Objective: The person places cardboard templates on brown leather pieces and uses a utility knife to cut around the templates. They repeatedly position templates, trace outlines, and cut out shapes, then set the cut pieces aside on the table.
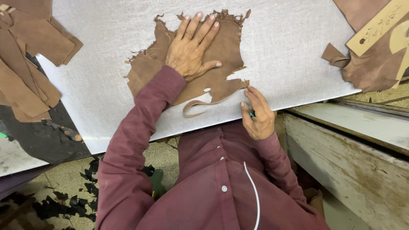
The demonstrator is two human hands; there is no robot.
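A ragged piece of brown suede leather (226, 51) lies on a white cutting board (289, 51). My left hand (191, 49) presses flat on the leather, fingers spread. My right hand (257, 114) is at the leather's lower right edge, closed around a small tool with a green handle; only a bit of the handle shows. A thin cut strip of leather (200, 108) curls off the lower edge near the board's front. My maroon sleeves and shirt fill the lower middle.
Stacked brown leather pieces (25, 64) lie at the left. More leather (375, 64) with tan card patterns (379, 25) sits at the right. A worn white wooden bench (353, 145) runs along the right. Dark scraps (85, 196) litter the floor below.
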